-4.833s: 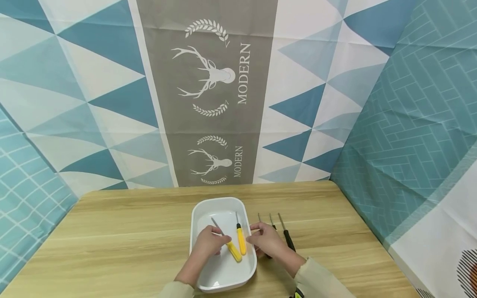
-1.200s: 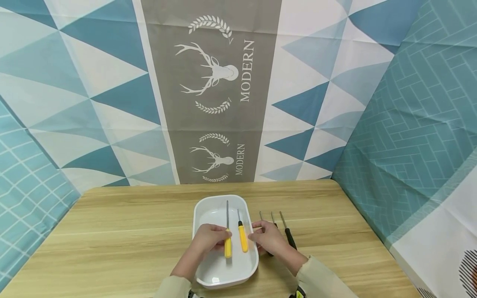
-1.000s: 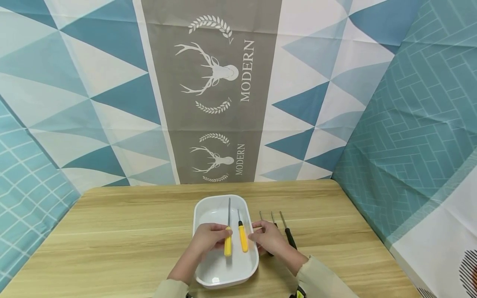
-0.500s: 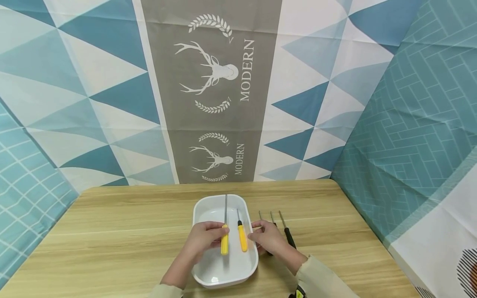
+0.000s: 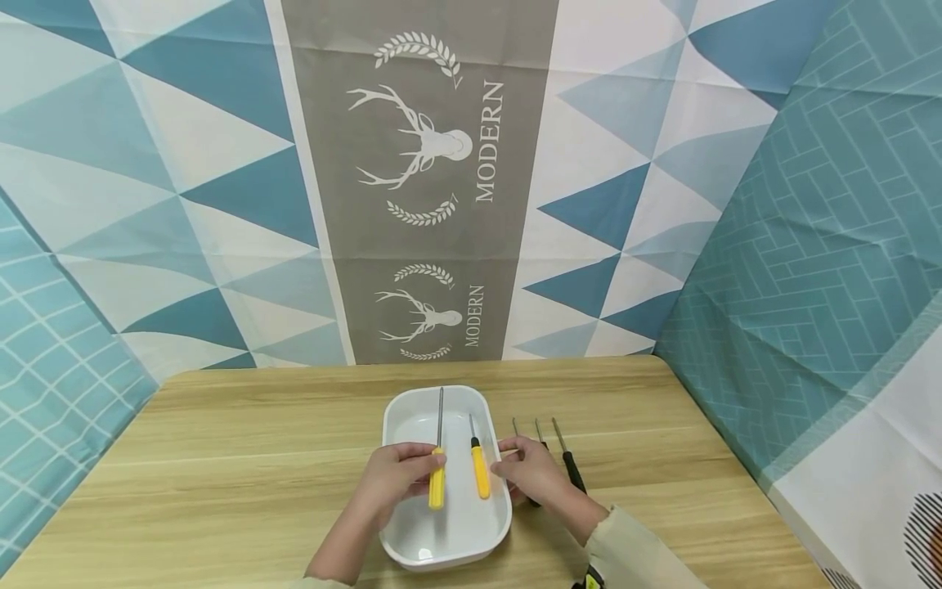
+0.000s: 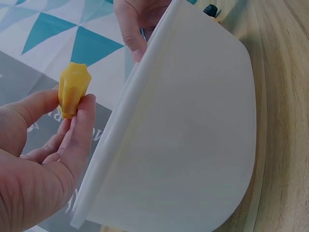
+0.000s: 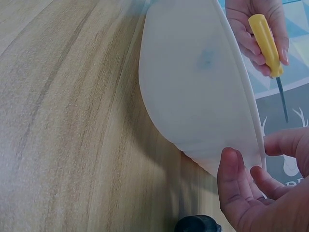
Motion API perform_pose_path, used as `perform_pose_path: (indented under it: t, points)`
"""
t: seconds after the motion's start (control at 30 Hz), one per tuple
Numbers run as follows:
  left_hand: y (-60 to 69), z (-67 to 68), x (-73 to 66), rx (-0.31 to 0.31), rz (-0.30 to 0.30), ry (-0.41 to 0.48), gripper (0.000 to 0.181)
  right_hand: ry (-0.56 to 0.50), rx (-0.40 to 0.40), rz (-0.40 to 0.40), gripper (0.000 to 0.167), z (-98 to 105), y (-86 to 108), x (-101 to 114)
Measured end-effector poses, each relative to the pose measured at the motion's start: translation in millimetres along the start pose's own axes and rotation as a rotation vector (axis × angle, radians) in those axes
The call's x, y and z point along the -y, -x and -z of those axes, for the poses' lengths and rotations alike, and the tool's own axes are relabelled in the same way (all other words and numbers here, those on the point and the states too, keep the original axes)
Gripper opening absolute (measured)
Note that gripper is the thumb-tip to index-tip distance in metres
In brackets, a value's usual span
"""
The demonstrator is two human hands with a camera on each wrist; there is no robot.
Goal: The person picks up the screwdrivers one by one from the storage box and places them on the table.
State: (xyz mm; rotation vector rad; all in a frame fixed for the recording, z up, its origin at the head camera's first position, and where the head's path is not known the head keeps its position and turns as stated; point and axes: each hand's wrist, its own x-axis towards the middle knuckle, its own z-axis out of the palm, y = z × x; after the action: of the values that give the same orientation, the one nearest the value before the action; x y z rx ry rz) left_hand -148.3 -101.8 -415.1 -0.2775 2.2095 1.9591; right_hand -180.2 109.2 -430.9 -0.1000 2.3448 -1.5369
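My left hand (image 5: 393, 478) pinches the yellow handle of a screwdriver (image 5: 437, 487) between thumb and fingers, over the left half of a white tray (image 5: 452, 544). Its metal shaft points away from me. The left wrist view shows the handle end (image 6: 75, 84) raised above the tray's rim. My right hand (image 5: 537, 474) grips the tray's right rim, with the thumb inside and fingertips against the outer wall (image 7: 203, 96). Inside the tray lies a second screwdriver (image 5: 481, 474), with an orange-yellow handle and black collar.
To the right of the tray, a black-handled screwdriver (image 5: 572, 470) lies on the wooden table (image 5: 257, 474). Two more shafts show beside it, their handles partly hidden by my right hand. Patterned cloth (image 5: 434, 204) hangs behind the table.
The yellow screwdriver lay slanted in the tray, with my left fingers at its shaft. Now it is raised and straightened, gripped by the handle, and shifted left. My right hand stays at the rim.
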Motion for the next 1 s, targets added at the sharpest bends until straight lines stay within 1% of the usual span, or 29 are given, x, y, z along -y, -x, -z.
perform_pose_path:
  t: [0.27, 0.43, 0.6, 0.8, 1.0]
  points:
    - [2.4, 5.3, 0.8, -0.039, -0.009, 0.024, 0.039, -0.007, -0.007, -0.011, 0.04, 0, 0.2, 0]
    - [5.5, 10.0, -0.3, -0.059, -0.009, 0.02, 0.039, -0.011, -0.002, -0.005, 0.04, 0, -0.1, 0]
    - [8.9, 15.4, -1.9, -0.071, -0.014, 0.023, 0.039, -0.011, 0.003, -0.001, 0.041, 0, -0.5, -1]
    - [9.5, 20.9, -1.5, -0.093, -0.019, 0.055, 0.034, -0.006, 0.001, 0.0, 0.04, 0, -0.9, -1]
    - [12.1, 26.7, -0.4, -0.101, -0.026, 0.046, 0.036, -0.004, -0.007, -0.006, 0.04, -1, -2.0, -1]
